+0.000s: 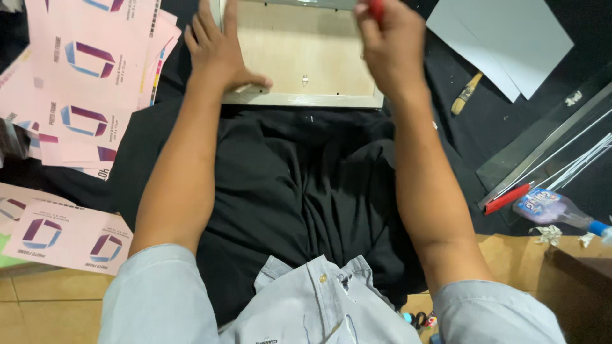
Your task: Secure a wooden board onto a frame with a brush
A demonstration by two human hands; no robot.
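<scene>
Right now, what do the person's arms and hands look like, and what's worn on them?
Both forearms are bare. Short, pale blue-grey shirt sleeves end near the elbows: left sleeve, right sleeve. The left hand and right hand wear no gloves. No watch, ring or wristband shows on either.

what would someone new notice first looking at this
The two bare forearms reaching up the middle: the left hand lies flat on the wooden back of a picture frame at top centre, while the right hand has its grip around a red-handled tool at the frame's upper edge. Next, the fan of pink printed sheets at left, then the grey card sheets at top right.
</scene>
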